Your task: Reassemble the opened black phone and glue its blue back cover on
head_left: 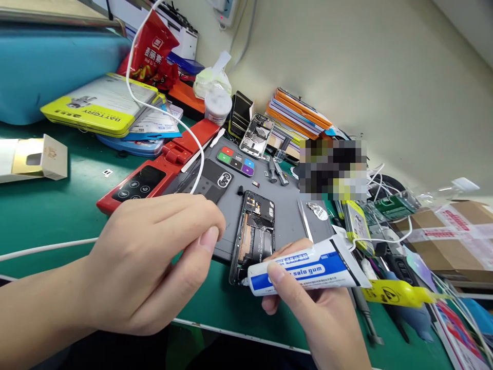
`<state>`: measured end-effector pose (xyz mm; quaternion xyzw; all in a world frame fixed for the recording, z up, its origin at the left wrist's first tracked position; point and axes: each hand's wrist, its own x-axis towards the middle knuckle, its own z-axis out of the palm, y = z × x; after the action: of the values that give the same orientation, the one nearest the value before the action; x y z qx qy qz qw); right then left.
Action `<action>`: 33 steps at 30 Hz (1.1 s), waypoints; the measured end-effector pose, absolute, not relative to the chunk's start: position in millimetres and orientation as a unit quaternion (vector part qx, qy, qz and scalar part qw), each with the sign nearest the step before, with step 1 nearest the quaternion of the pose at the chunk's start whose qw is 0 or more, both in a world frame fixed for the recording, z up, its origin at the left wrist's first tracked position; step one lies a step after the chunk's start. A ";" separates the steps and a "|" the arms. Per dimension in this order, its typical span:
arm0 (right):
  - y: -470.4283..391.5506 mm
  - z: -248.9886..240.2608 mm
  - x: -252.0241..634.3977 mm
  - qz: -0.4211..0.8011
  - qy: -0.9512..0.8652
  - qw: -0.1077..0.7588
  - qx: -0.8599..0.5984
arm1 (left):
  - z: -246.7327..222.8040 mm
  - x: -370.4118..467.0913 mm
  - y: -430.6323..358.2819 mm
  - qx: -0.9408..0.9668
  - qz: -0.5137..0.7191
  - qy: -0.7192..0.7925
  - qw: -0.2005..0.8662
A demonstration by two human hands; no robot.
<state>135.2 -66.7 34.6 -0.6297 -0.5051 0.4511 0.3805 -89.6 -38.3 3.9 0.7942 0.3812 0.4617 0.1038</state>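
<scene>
My right hand (308, 303) is wrapped round a white and blue glue tube (304, 267), labelled "salo gum", thumb on top. The tube lies almost level, its nozzle pointing left over the bottom end of an opened phone (256, 231). Inside that phone the battery and circuit parts show. Left of the nozzle, my left hand (165, 257) is closed, thumb pressed against the bent index finger; whatever it may pinch is hidden. A white cable (202, 149) runs down behind the left hand.
The grey work mat (285, 213) carries a phone back cover (210, 180), tweezers (304, 218) and two screwdriver-like tools (278, 170). To its left stands a red device (133, 187). Yellow battery boxes (102, 105) and a cardboard box (454, 236) flank the green table.
</scene>
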 end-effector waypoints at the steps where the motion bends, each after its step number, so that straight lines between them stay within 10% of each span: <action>1: -66.6 35.0 134.0 0.451 -0.505 0.380 -0.630 | 3.4 -89.5 -38.3 0.793 0.464 0.381 0.103; 33: -52.4 36.7 137.4 0.446 -0.564 0.329 -0.612 | 1.6 -88.0 -39.3 0.781 0.477 0.387 0.113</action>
<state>137.4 -52.4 36.7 -0.6122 -0.5638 0.4462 0.3292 -88.0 -39.3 1.6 0.7810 0.3871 0.4767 0.1134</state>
